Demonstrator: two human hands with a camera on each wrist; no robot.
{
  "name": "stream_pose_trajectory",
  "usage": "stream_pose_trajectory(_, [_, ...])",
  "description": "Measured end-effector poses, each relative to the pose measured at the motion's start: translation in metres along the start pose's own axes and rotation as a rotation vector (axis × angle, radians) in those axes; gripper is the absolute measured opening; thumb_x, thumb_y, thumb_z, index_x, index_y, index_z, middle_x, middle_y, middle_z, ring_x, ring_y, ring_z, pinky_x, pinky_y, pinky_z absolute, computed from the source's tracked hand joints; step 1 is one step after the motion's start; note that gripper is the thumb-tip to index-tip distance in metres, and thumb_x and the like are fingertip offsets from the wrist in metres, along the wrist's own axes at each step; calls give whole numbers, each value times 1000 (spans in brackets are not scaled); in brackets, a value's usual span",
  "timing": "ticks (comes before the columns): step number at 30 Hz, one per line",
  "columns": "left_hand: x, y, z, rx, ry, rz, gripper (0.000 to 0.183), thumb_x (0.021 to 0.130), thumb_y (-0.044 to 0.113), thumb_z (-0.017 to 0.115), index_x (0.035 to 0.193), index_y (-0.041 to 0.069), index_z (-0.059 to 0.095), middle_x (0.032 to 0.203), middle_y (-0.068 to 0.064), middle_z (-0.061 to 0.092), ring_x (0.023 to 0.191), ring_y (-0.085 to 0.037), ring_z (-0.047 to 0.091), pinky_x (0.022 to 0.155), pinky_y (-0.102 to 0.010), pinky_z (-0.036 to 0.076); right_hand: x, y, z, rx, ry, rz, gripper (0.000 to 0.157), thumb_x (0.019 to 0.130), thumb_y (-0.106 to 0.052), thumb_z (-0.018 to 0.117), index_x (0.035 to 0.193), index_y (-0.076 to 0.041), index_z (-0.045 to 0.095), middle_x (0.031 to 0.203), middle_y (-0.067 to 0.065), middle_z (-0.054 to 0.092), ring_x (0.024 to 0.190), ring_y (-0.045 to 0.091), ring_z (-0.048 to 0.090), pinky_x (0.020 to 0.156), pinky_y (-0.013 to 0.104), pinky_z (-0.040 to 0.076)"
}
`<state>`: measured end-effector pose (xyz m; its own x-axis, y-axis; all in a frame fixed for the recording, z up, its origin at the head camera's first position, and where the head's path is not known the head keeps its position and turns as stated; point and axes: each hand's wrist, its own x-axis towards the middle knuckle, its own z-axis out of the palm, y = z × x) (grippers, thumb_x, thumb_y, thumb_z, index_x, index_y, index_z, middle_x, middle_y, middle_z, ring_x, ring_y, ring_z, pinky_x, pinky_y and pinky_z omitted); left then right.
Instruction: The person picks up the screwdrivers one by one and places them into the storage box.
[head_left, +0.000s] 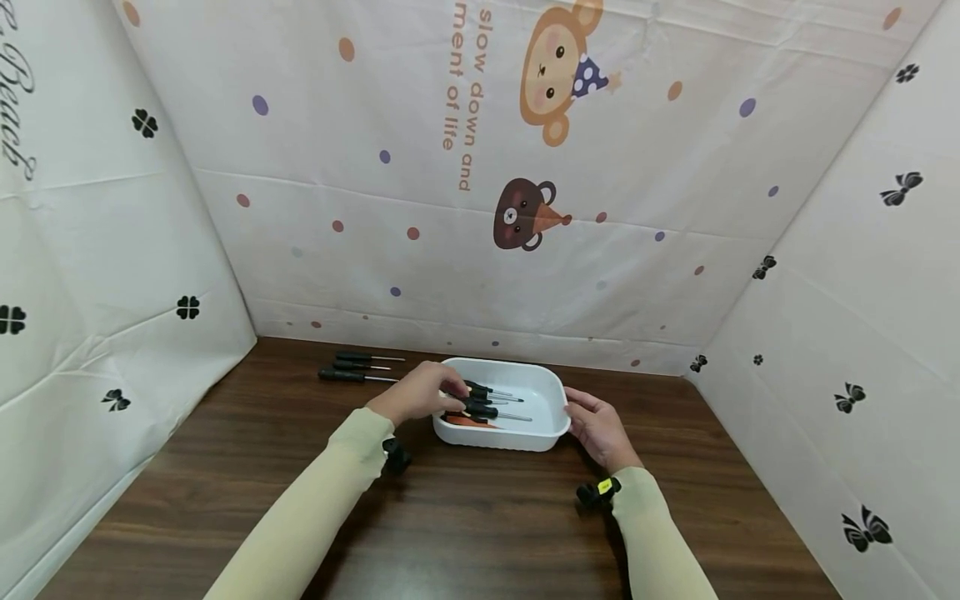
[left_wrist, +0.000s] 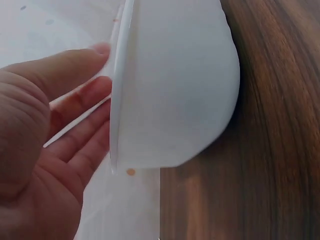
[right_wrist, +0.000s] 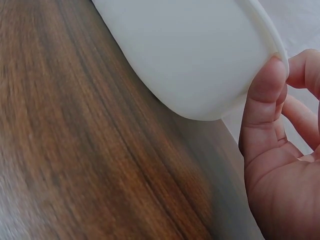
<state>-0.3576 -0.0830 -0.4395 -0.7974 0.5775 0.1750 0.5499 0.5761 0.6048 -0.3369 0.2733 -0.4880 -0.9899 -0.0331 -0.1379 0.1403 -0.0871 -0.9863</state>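
Observation:
A white plastic tray (head_left: pixel 540 392) with rounded corners stands on the wooden table. Several screwdrivers with black handles (head_left: pixel 482 411) lie in its left part, shafts pointing right, with an orange piece (head_left: pixel 467 421) near the front wall. My left hand (head_left: pixel 420 392) reaches over the tray's left rim, fingertips bent down at the handle ends. In the left wrist view the tray wall (left_wrist: pixel 175 85) hides those fingertips, so whether they grip a handle is unclear. At the right end, my right hand (head_left: pixel 596 425) pinches the tray rim between thumb (right_wrist: pixel 265 90) and fingers.
Several more black-handled screwdrivers (head_left: pixel 345 376) lie on the table (head_left: pixel 480 517) left of the tray, behind my left hand. A printed cloth (head_left: pixel 420 267) hangs along the back edge, with more cloth on both sides. Each wrist carries a small black camera (head_left: pixel 596 493).

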Motion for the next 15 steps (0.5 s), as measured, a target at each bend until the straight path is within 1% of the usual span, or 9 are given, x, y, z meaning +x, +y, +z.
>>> stream_pose_trajectory(3, [-5,-7,-5,-63,35,24,18,90,17,80,106,8,78,104,-1,74,101,-20,70,93,-42,58,-1,0,1,2,3,-2,50,100,-3,61,149,0,50,128,11,71,82,10,69,72,23,59])
stream_pose_trajectory(5, [-9,-11,-10,-97,54,22,19,90,16,80,107,7,78,105,-3,75,100,-18,69,92,-41,58,0,0,2,3,11,1,50,100,-3,61,149,-1,51,127,11,72,81,10,69,71,23,59])
stream_pose_trajectory(8, [-16,-17,-15,-139,86,-3,21,90,16,80,108,6,78,106,-5,75,98,-15,69,91,-40,58,0,-1,2,-8,11,-2,50,100,-4,61,149,-1,51,129,12,71,82,10,69,72,24,59])
stream_pose_trajectory(10, [-20,-20,-19,-149,112,-16,20,90,16,80,108,7,78,106,-4,75,98,-15,69,92,-39,58,1,-1,1,-8,4,-3,51,100,-4,61,149,0,50,131,12,70,84,10,70,73,24,60])
stream_pose_trajectory(15, [-30,-29,-24,-176,199,-33,22,91,16,79,112,8,76,108,-3,74,100,-17,69,93,-40,58,0,0,-1,-17,-6,-6,52,100,-5,62,150,1,48,136,15,67,87,11,71,76,25,61])
